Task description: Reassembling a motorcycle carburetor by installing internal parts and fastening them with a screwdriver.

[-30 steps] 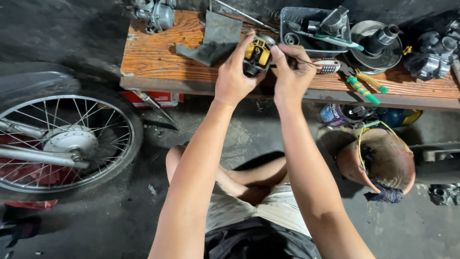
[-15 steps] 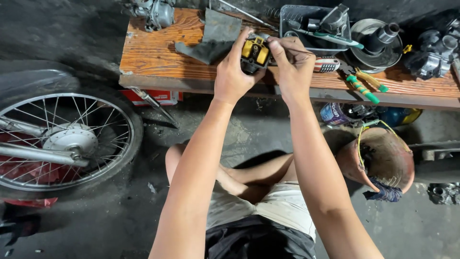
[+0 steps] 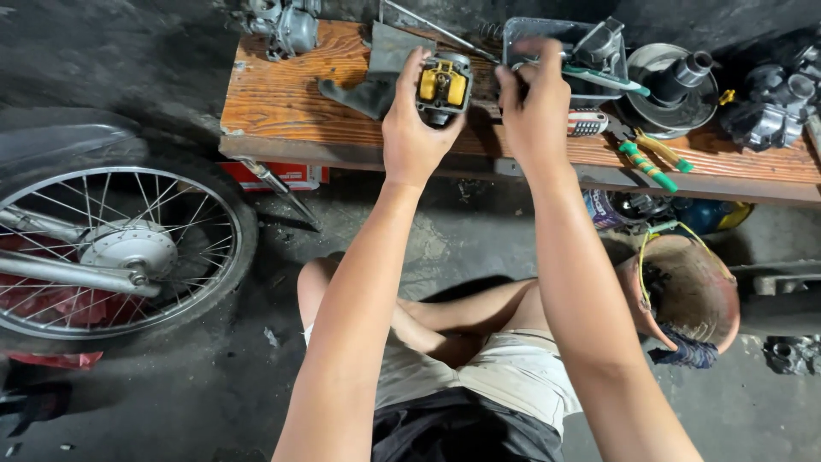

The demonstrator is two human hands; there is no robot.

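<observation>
Left hand grips a small metal carburettor body, open side up, yellow float exposed, held over the wooden bench. Right hand, at 3 o'clock of it, pinches something small; contents unclear. Bowl off; reassembly apparently outstanding.

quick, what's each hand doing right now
Left hand: closed around the metal part with yellow pieces, holding it up.
Right hand: fingers curled, beside that part; whether it grips anything cannot be told.
</observation>
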